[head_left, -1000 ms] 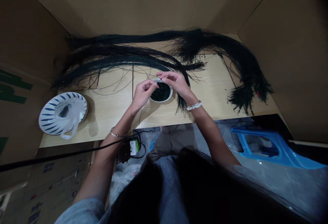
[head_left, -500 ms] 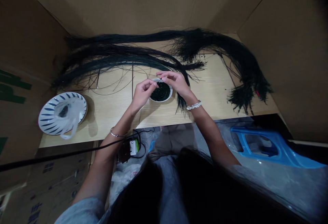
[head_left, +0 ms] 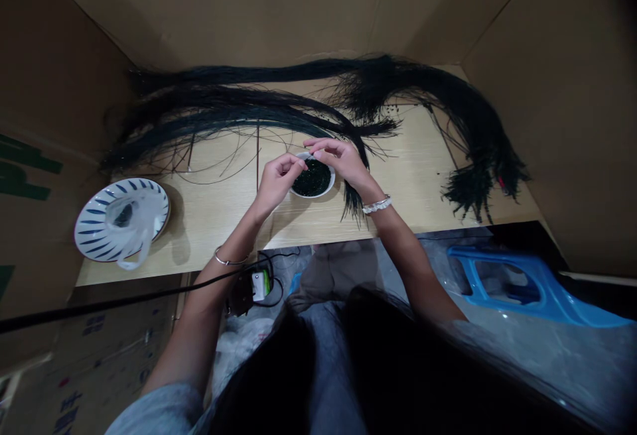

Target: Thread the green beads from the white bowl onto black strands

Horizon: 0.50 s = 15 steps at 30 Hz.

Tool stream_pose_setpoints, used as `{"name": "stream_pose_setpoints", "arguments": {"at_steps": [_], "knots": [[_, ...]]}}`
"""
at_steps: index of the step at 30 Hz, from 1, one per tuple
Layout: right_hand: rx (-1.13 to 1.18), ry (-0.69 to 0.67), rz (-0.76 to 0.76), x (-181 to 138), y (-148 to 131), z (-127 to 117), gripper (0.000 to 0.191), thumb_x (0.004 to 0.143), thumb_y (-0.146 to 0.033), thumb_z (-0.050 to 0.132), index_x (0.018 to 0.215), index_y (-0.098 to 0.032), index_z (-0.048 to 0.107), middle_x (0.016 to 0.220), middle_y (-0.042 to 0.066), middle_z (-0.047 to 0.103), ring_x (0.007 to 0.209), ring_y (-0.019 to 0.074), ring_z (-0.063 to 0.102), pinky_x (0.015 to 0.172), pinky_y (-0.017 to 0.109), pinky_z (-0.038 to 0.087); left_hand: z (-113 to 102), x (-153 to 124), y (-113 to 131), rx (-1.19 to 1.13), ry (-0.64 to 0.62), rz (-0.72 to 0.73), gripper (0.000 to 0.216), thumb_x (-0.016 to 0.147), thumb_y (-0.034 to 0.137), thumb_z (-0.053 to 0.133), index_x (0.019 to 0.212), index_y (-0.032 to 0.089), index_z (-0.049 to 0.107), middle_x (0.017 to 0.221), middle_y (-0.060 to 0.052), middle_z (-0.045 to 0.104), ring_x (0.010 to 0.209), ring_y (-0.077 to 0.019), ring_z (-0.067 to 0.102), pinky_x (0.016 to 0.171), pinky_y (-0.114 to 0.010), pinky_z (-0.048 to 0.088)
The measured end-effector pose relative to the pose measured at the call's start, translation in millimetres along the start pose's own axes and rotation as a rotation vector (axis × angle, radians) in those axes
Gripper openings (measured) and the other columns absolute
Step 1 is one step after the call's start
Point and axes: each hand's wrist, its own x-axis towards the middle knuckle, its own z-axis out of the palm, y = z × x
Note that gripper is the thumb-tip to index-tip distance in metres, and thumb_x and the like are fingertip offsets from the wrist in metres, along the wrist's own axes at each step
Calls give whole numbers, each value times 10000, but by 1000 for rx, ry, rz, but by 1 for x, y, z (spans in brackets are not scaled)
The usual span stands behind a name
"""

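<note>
A small white bowl (head_left: 332, 184) stands near the front of the table, filled with tiny dark green, glinting bits (head_left: 312, 180) that look like beads. Above its left rim, my left hand (head_left: 275, 184) is closed in a pinch of thumb and forefinger. My right hand (head_left: 347, 160) is also pinched, over the bowl's upper right side, with fingertips close to the left ones. What the fingertips hold is too small to make out. One end of a bundle of dark strands (head_left: 352, 204) hangs down beside the bowl, partly behind my right wrist.
More dark strand bundles (head_left: 239, 98) stretch across the table's back, and a thick one (head_left: 468, 107) curves down on the right. A blue-striped plate (head_left: 92, 229) with a clear plastic bag (head_left: 144, 239) sits left. Cardboard walls surround the table. A blue stool (head_left: 552, 292) stands below right.
Almost nothing differs. Both hands keep their pinched pose over the bowl, and the bundles, plate and bag stay in place.
</note>
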Motion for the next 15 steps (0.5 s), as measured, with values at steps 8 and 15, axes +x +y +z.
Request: {"name": "stream_pose_setpoints", "arguments": {"at_steps": [8, 15], "knots": [[-228, 17, -115, 1, 4, -3, 350, 868, -620, 730, 916, -279, 785, 1207, 32, 766, 1215, 245, 671, 1174, 495, 422, -1, 0, -1, -6, 13, -14, 440, 847, 605, 747, 789, 174, 684, 503, 63, 388, 462, -75, 338, 456, -227, 225], [-265, 24, -163, 1, 6, -4, 305, 899, -571, 721, 936, -275, 787, 1206, 40, 771, 1199, 245, 681, 1157, 493, 425, 0, 1, -2, 0, 12, -19, 421, 860, 591, 738, 785, 180, 683, 509, 53, 415, 468, -80, 345, 461, -226, 227]]}}
